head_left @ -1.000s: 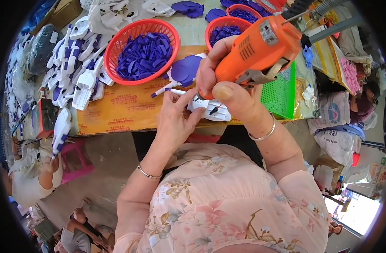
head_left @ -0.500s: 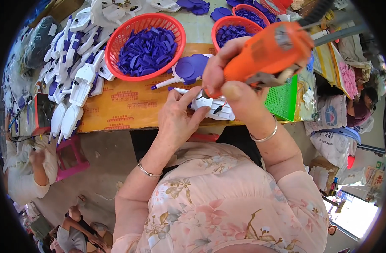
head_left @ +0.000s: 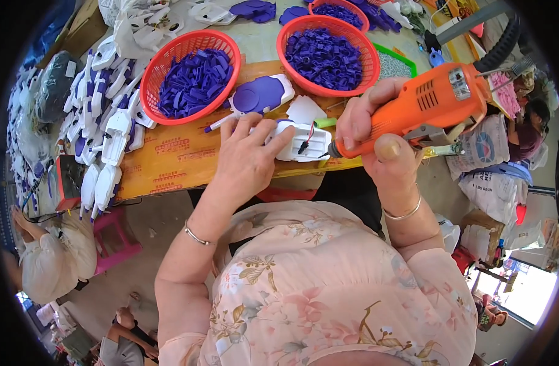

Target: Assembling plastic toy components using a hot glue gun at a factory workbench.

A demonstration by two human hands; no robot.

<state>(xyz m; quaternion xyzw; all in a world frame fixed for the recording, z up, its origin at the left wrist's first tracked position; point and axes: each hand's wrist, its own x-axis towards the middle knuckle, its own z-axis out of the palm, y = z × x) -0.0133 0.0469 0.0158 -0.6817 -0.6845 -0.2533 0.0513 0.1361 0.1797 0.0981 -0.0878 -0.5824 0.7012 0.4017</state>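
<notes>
My right hand grips an orange electric screwdriver tilted so its tip points down-left. The thin bit ends by the right end of a white plastic housing near the table's front edge. Inside the hollow housing lie a small black connector and a red wire. My left hand reaches over the housing's left end with its fingers apart, the index fingertip at the housing; its thumb is hidden. Behind it lies a white device with a purple cover, its thin handle pointing left toward my fingers.
Red baskets of purple parts stand behind: left basket, right basket. White pieces pile up at the left. A green tray of tiny parts sits at the back right. A black coiled cord runs up from the screwdriver.
The screwdriver has moved right and down, off the housing's left part to its right end. My left hand has loosened from a pinch to spread fingers. The view has shifted right.
</notes>
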